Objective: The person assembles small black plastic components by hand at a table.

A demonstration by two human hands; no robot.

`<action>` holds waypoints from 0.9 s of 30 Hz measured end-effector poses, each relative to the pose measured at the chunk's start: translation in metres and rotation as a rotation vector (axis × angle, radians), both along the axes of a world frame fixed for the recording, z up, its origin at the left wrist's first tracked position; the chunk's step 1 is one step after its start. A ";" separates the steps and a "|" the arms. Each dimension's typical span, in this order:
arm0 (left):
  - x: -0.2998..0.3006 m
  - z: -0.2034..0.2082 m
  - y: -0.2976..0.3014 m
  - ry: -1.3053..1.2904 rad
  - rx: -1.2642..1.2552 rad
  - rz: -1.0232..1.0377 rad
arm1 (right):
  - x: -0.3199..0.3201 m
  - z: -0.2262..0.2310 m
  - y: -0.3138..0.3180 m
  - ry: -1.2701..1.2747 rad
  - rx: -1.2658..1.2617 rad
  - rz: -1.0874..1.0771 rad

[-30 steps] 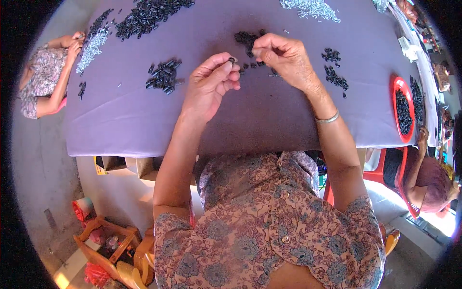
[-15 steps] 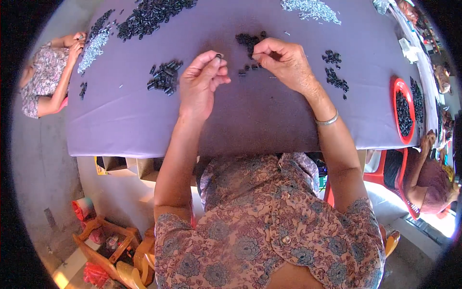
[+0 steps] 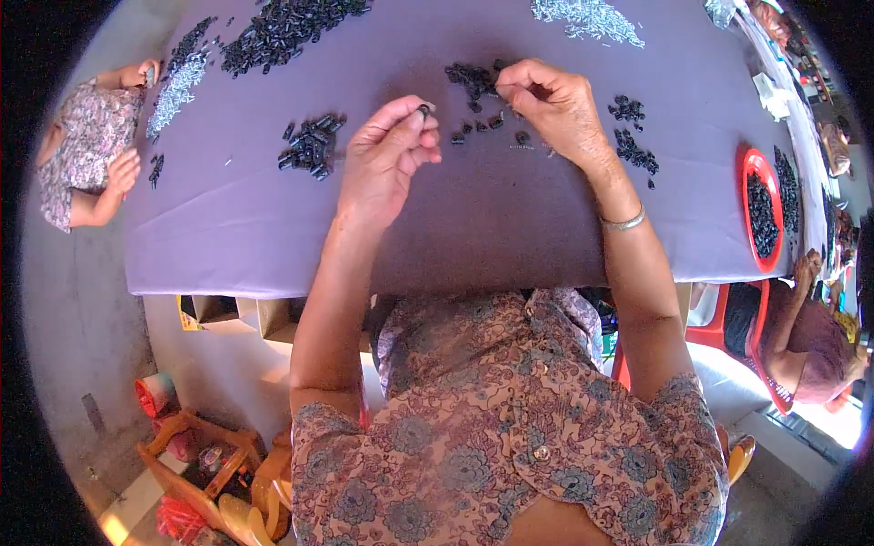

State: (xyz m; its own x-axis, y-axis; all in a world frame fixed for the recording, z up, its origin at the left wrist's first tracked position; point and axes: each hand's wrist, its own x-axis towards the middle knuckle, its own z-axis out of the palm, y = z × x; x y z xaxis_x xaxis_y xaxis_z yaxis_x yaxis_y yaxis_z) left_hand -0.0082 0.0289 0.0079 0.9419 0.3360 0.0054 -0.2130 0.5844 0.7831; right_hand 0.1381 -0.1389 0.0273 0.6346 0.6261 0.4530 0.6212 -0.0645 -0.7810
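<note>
Between the thumb and forefinger of my left hand [image 3: 387,155] is a small black cylindrical part [image 3: 423,110], with the other fingers curled below it. My right hand [image 3: 563,114] is closed in a pinch at the right end of a small heap of black parts [image 3: 471,82]; whatever its fingertips hold is hidden. A few loose black pieces [image 3: 495,121] lie below that heap, between my two hands. To the left of my left hand sits another heap of black cylindrical parts [image 3: 314,146].
Purple-grey cloth [image 3: 473,218] covers the table. Two black clusters [image 3: 626,108] lie right of my right hand. Farther off are a large black heap [image 3: 287,36] and a silvery pin heap [image 3: 587,20]. A red tray [image 3: 748,187] stands right. Co-workers sit left [image 3: 86,150] and right.
My right hand has shifted slightly right and away from me, still pinched. My left hand has edged right with the black part. The left co-worker's hands have moved apart.
</note>
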 end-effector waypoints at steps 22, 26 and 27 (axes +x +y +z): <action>-0.003 0.005 -0.001 -0.025 -0.078 -0.166 | 0.000 0.003 -0.005 0.107 0.001 0.075; -0.002 0.001 0.004 -0.030 -0.097 -0.122 | -0.002 0.004 -0.007 0.057 -0.174 0.165; -0.001 -0.001 0.004 -0.016 -0.095 -0.112 | -0.003 0.005 -0.007 -0.020 -0.269 0.199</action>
State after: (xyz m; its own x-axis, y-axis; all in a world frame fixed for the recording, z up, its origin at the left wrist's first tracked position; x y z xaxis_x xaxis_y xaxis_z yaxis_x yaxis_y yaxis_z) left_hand -0.0096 0.0332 0.0068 0.9736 0.2280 -0.0064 -0.1537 0.6765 0.7203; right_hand 0.1352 -0.1459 0.0321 0.4802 0.8359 0.2660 0.6573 -0.1420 -0.7402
